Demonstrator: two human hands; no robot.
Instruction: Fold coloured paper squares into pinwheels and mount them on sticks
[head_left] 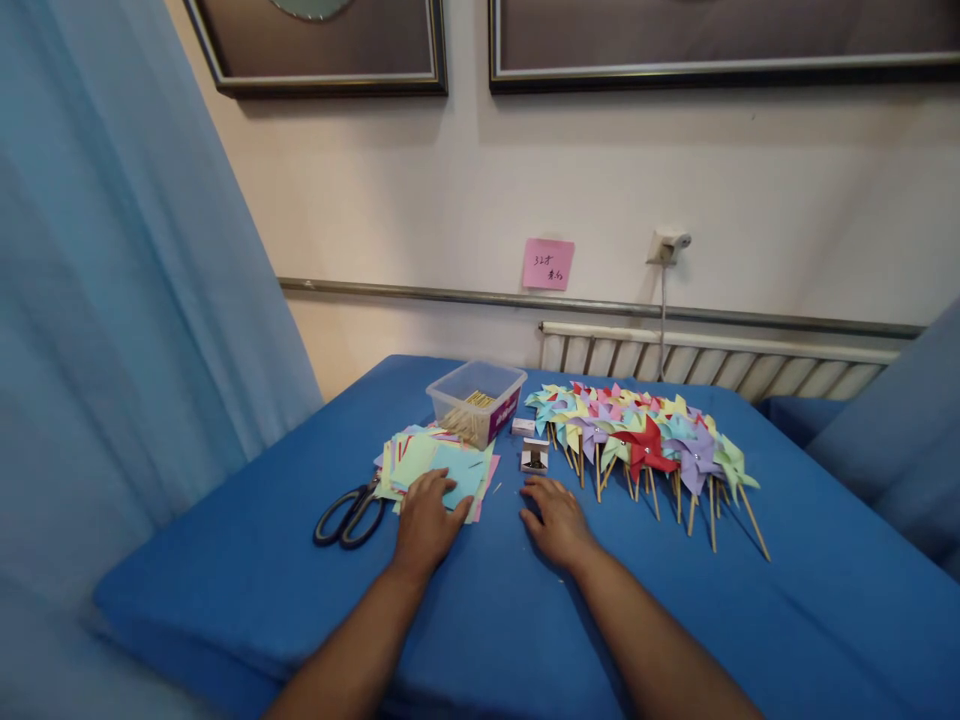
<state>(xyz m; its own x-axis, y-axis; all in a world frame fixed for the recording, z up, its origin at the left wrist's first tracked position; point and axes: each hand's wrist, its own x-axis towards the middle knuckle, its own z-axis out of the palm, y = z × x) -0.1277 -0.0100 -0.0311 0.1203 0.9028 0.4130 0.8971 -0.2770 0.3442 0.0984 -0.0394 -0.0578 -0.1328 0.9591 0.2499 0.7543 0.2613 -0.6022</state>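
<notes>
Here the left hand lies flat, grip open, hiding part of the paper stack; right hand rests empty.

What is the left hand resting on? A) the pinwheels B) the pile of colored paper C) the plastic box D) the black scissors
B: the left hand lies flat on the near edge of the pile of colored paper, with the black scissors just to its left and untouched.

Cream wall w/ two framed pics, pink note, radiator, blue curtain at left
</notes>
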